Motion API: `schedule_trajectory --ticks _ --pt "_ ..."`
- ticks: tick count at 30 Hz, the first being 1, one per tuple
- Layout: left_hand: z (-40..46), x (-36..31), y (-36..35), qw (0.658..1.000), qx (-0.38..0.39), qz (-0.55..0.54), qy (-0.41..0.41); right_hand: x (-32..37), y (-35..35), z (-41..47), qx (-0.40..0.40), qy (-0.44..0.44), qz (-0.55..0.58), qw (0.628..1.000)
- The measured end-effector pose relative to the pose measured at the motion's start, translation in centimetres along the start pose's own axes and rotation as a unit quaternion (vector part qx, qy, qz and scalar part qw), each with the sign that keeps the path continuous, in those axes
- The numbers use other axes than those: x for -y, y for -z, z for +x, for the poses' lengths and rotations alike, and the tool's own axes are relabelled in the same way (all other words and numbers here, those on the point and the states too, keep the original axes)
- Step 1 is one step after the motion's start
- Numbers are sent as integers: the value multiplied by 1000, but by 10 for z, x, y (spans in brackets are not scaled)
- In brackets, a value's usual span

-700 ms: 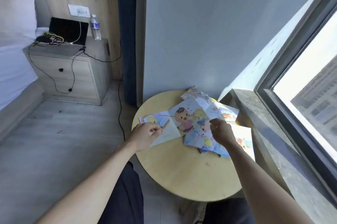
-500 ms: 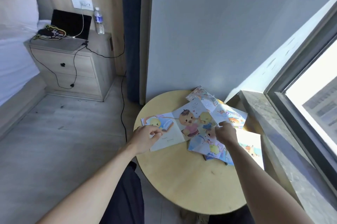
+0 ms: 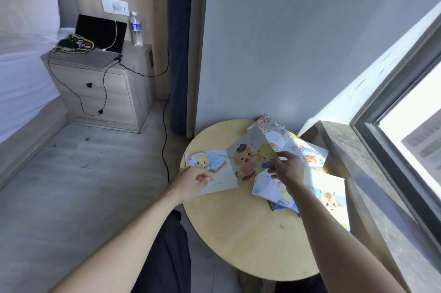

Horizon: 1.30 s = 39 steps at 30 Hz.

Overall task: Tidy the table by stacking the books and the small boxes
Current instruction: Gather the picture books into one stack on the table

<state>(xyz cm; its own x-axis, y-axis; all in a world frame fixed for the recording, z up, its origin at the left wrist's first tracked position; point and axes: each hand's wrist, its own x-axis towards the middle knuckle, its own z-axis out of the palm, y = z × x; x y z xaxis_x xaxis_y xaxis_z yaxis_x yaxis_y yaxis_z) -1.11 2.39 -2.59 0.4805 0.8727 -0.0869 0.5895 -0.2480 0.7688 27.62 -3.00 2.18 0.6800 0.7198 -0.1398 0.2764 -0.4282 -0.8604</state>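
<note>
Several thin picture books lie spread over the far half of a round wooden table (image 3: 241,233). An open book (image 3: 245,156) with a cartoon child on its right page has that page raised off the table; my right hand (image 3: 286,168) pinches the page's right edge. My left hand (image 3: 191,179) holds the left page with a yellow chick (image 3: 207,164) at its near left corner. Under my right hand lies a blue-and-white book (image 3: 272,187). A book with a fox (image 3: 331,195) lies at the right edge, and further books (image 3: 307,152) lie behind.
A stone window sill (image 3: 358,173) and the window frame run along the table's right side. A grey wall stands right behind the table. To the left are a bedside cabinet (image 3: 100,85) with a laptop and water bottle, a trailing black cable (image 3: 164,140), and a bed.
My right hand has lifted the cartoon-child page up off the pile, so the open book now folds upward. My left hand stays on the chick page. The camera has shifted slightly.
</note>
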Motion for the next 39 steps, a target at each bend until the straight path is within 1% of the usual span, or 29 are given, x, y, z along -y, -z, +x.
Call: schedule_trajectory --ticks 2,5,6,8,10,12,16,17,20,25,27,33,35,37,39 --pt "-9 -9 -3 999 36 -7 -1 4 2 -13 1 -3 49 999" --pt "-27 -20 -16 987 160 15 -7 11 9 -32 2 -28 143 989" --pt "-32 -22 -21 982 187 27 -3 14 13 -38 5 -32 167 985" --pt "-38 -21 -27 979 200 38 18 19 20 -49 11 -35 204 978" --pt "-43 -22 -29 983 178 26 37 21 27 -59 12 -31 225 974" --pt "-47 -23 -27 989 146 4 37 18 33 -68 8 -27 229 973" --pt "-47 -26 -20 997 25 -70 24 3 32 -82 10 -35 233 972" --pt "-47 -26 -19 995 8 -97 12 0 30 -87 18 -37 236 971" --pt "-49 -29 -20 987 -3 -158 -17 -5 21 -102 49 -44 247 967" --pt "-53 -35 -21 965 -50 -258 -5 -17 7 -112 71 -59 232 968" --pt "-53 -36 -18 956 -60 -287 12 -21 5 -115 81 -65 232 967" --pt "-54 -25 -17 931 -79 -348 72 -33 0 -119 145 -75 224 961" --pt "-52 -20 -17 926 -84 -358 91 -35 -3 -120 169 -76 222 957" --pt "-49 -12 -18 933 -96 -332 101 -36 -8 -120 198 -75 222 952" --pt "-46 -3 -19 940 -140 -289 114 -36 -12 -121 223 -71 220 947"
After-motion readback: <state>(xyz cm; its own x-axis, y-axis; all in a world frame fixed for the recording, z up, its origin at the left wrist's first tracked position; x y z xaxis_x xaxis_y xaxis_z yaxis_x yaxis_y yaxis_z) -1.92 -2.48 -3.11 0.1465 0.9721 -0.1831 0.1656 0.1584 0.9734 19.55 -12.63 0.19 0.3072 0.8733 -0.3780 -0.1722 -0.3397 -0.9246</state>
